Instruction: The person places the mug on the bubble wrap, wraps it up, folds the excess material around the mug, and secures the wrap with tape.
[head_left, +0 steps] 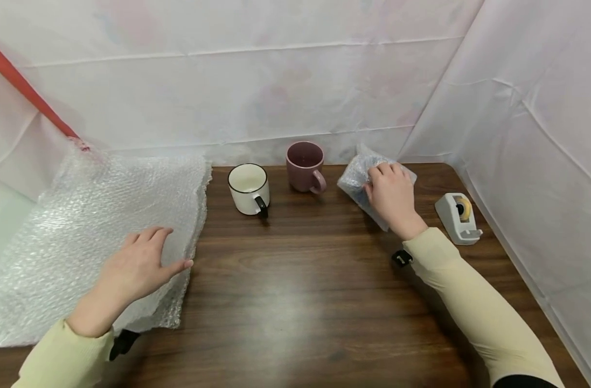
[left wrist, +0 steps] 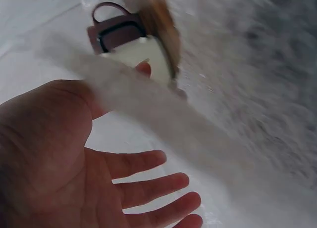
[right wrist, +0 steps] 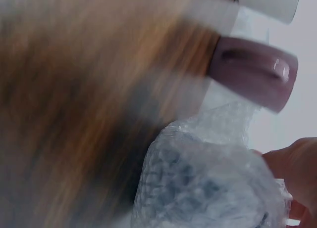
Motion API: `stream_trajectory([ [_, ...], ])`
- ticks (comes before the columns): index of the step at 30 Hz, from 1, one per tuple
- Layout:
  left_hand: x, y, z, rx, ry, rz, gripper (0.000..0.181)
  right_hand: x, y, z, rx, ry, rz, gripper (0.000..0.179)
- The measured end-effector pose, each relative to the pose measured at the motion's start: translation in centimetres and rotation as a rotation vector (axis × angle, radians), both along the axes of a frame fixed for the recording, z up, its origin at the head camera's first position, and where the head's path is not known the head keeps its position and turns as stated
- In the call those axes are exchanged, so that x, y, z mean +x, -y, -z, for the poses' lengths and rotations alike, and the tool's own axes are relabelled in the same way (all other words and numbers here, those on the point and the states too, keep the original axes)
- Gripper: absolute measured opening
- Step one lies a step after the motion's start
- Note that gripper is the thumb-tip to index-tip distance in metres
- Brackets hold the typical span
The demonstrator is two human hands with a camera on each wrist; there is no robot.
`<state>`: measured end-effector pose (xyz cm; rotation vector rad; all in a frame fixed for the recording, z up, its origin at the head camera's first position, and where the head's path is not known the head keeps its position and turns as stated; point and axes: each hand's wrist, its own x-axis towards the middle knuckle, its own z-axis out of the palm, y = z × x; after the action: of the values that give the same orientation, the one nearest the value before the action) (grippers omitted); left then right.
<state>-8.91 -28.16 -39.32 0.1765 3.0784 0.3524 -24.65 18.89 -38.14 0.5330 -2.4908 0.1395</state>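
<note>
My right hand [head_left: 392, 196] grips the top of a bundle wrapped in bubble wrap [head_left: 355, 178] at the back right of the table. In the right wrist view, the fingers [right wrist: 294, 163] curl at the side of this bundle [right wrist: 198, 183]; what is inside is hidden by the wrap. Over the right part of a large bubble wrap sheet [head_left: 106, 199] hovers my left hand [head_left: 137, 267], thumb spread from the fingers, holding nothing. Between the hands, toward the back, stand a white mug [head_left: 242, 202] with a black rim and handle and a mauve mug [head_left: 300, 175], both upright.
A white tape dispenser [head_left: 451, 221] with yellow tape stands at the right edge of the brown wooden table [head_left: 276, 280]. Pale cloth [head_left: 276, 97] hangs behind and to the right. A red strip [head_left: 28, 89] slants down at the upper left.
</note>
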Motion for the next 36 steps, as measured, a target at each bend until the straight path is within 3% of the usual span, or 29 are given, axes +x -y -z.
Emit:
stream_trajectory([
  [8,-0.8,0.9,2.0,-0.006,0.062,0.038,0.075,-1.9,-0.9,-0.1,-0.027,0.036,0.028,0.025],
  [11,-0.6,0.7,2.6,0.022,0.002,0.047,0.054,-2.2,-1.0,-0.3,-0.036,0.054,0.040,0.026],
  [15,-0.3,0.5,3.1,0.050,-0.128,0.080,0.017,-2.5,-1.2,-0.3,-0.058,0.095,0.055,0.029],
  [18,0.0,0.4,3.2,0.064,-0.173,0.081,0.011,-2.5,-1.5,-0.1,-0.069,0.116,0.048,0.033],
  [22,0.3,0.3,3.0,0.119,-0.187,0.039,0.012,-2.4,-2.2,0.2,-0.099,0.158,0.008,0.037],
  [25,0.3,0.1,2.7,0.174,-0.210,0.012,0.015,-2.2,-2.9,0.1,-0.179,0.189,-0.045,0.038],
  [30,0.5,-0.4,1.3,0.275,-0.260,-0.007,0.013,-1.4,-4.1,-0.3,-0.345,0.094,-0.157,0.028],
  [36,0.7,-0.9,-0.9,0.375,-0.504,0.018,0.006,-0.4,-5.3,-0.4,-0.423,-0.042,-0.193,0.019],
])
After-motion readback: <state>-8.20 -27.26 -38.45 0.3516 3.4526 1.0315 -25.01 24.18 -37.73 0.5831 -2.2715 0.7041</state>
